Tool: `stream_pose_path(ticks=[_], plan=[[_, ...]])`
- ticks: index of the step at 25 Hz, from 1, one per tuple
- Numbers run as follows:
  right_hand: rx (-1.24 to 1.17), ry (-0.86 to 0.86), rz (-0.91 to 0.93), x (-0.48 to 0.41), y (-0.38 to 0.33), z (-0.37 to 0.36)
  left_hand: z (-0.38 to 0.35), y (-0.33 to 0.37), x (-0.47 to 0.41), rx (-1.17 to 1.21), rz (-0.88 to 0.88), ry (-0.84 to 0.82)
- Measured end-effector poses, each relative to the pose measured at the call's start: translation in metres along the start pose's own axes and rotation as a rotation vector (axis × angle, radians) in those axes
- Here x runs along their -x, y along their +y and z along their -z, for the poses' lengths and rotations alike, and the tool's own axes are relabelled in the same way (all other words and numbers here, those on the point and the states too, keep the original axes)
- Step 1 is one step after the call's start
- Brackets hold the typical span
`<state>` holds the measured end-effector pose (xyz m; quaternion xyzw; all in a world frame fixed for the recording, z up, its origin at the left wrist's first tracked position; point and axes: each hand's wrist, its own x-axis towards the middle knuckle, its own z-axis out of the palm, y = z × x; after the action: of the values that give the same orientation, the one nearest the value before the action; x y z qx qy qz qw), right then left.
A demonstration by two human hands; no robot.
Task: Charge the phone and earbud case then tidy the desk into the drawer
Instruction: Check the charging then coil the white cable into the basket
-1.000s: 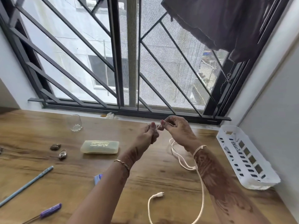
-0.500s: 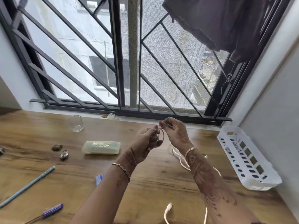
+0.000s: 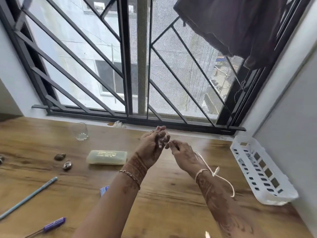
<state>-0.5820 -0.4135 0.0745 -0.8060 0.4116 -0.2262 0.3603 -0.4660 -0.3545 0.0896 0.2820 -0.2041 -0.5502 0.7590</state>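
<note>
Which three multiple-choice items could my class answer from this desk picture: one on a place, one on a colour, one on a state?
1. Where on the desk does the white basket stand? A at its right end; B at its left end; C in the middle.
2. What colour is the cap of the pen nearest the viewer? A red; B green; C purple.
3. How is the white cable? A lying untouched; B held above the desk by the left hand and right hand; C coiled in the basket.
Answers: 1 A, it sits along the right edge; 2 C, the cap is plainly purple; 3 B, both hands grip it in the air.
</note>
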Motion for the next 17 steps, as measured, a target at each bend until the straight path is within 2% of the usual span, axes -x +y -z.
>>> stream_pose_path(ticks=[4, 8, 13, 17], plan=[[0.147, -0.118, -0.036, 0.023, -0.022, 0.007, 0.008, -0.006, -0.007, -0.179, -0.092, 0.127], [0.328, -0.233, -0.017, 0.033, -0.035, 0.024, 0.011, -0.011, -0.006, -0.592, -0.159, 0.153], [0.4, -0.101, 0.04, 0.023, -0.034, 0.027, 0.016, -0.022, 0.0, -0.935, -0.106, 0.047], [0.418, -0.034, 0.047, 0.011, -0.034, 0.042, 0.011, -0.025, 0.01, -0.875, -0.004, 0.002]])
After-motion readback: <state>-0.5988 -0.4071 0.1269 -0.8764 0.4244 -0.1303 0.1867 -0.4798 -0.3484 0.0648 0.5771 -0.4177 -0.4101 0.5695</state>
